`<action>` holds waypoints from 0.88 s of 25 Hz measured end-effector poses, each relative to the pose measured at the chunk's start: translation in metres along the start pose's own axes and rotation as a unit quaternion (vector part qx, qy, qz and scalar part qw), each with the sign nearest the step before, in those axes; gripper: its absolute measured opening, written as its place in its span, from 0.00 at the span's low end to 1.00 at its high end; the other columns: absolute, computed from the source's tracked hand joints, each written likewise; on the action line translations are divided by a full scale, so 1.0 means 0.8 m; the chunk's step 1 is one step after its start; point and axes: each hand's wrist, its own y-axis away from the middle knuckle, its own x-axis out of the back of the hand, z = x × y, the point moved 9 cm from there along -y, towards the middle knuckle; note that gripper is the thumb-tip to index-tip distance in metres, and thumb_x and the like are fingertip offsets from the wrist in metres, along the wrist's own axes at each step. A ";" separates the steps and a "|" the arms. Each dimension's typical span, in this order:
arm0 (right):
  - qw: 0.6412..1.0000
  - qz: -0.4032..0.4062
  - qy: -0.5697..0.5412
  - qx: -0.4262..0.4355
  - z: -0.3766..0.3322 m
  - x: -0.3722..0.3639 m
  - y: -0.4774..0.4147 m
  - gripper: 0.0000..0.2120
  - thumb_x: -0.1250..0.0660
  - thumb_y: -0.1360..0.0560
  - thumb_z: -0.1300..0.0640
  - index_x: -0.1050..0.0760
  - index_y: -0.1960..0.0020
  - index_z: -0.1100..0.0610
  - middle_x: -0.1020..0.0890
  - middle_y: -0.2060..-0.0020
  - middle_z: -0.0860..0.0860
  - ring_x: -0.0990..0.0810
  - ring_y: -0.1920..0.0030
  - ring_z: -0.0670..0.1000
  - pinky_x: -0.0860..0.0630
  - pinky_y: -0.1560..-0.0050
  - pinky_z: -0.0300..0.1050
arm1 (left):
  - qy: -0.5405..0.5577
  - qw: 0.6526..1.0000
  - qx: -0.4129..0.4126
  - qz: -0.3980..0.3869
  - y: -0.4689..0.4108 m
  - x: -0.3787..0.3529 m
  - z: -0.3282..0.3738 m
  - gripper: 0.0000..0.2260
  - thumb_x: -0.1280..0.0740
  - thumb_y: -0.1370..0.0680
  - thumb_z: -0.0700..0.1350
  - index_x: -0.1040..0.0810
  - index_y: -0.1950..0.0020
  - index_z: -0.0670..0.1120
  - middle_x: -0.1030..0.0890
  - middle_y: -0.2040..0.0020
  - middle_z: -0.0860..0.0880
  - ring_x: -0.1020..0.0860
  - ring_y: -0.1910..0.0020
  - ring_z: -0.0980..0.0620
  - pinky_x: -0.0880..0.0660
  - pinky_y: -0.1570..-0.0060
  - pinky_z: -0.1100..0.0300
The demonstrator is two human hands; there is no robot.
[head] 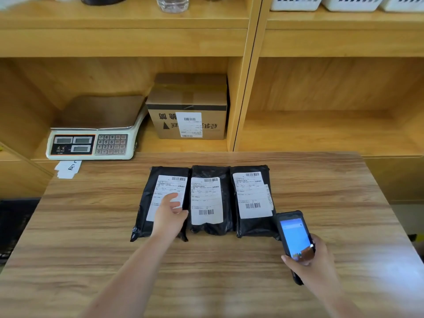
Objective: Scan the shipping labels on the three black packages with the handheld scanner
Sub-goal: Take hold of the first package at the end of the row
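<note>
Left hand [170, 215] stretched forward, fingers loosely spread, resting on the left package's [146, 203] label [167, 189]. Right hand [315, 260] wrapped around the handheld scanner [294, 237], near right package [252, 226].

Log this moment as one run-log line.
left hand: resting on left package | right hand: holding scanner, screen lit, near right package | middle package: untouched

Black packages [210, 198], white labels [206, 198], wood-grain table [321, 203].

We note: table [321, 203] matt grained wood; packages [211, 226] crinkled glossy black plastic, labels [206, 198] matt white paper; scanner [294, 237] glossy screen
</note>
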 end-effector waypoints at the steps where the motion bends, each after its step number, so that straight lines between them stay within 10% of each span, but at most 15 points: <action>1: 1.000 -0.006 -0.004 0.010 -0.007 -0.002 0.003 0.36 0.20 0.43 0.47 0.32 0.40 0.50 0.21 0.57 0.54 0.19 0.54 0.53 0.21 0.59 0.47 | 0.010 1.000 -0.005 0.016 -0.002 0.013 -0.001 0.27 0.31 0.25 0.37 0.32 0.29 0.51 0.22 0.40 0.47 0.21 0.46 0.50 0.23 0.53 0.57; 6: 0.999 -0.012 -0.003 0.050 -0.042 -0.019 0.017 0.41 0.21 0.46 0.43 0.31 0.38 0.51 0.20 0.61 0.50 0.21 0.52 0.53 0.19 0.56 0.51 | -0.024 0.994 0.001 0.111 -0.019 0.082 -0.025 0.25 0.28 0.26 0.44 0.30 0.30 0.50 0.23 0.41 0.52 0.27 0.37 0.47 0.33 0.46 0.55; 10: 0.997 -0.020 -0.011 0.080 -0.077 -0.036 0.031 0.45 0.18 0.42 0.52 0.35 0.31 0.55 0.25 0.53 0.48 0.30 0.47 0.32 0.26 0.56 0.39 | -0.054 0.990 0.077 0.106 -0.040 0.108 -0.069 0.25 0.27 0.27 0.51 0.29 0.33 0.45 0.21 0.40 0.47 0.28 0.34 0.38 0.32 0.41 0.48; 16: 0.991 -0.067 -0.011 0.115 -0.122 -0.072 0.040 0.46 0.19 0.39 0.54 0.39 0.28 0.54 0.31 0.54 0.39 0.27 0.52 0.40 0.30 0.55 0.39 | -0.021 0.990 0.127 0.060 -0.052 0.104 -0.084 0.29 0.28 0.27 0.58 0.26 0.32 0.43 0.20 0.38 0.46 0.22 0.42 0.43 0.27 0.48 0.54; 22: 0.992 -0.082 -0.014 0.098 -0.132 -0.105 0.036 0.47 0.19 0.41 0.51 0.40 0.28 0.52 0.23 0.52 0.50 0.28 0.49 0.31 0.29 0.54 0.36 | -0.005 0.992 0.124 -0.001 -0.063 0.098 -0.088 0.20 0.28 0.27 0.59 0.20 0.44 0.45 0.18 0.53 0.50 0.20 0.53 0.48 0.25 0.55 0.54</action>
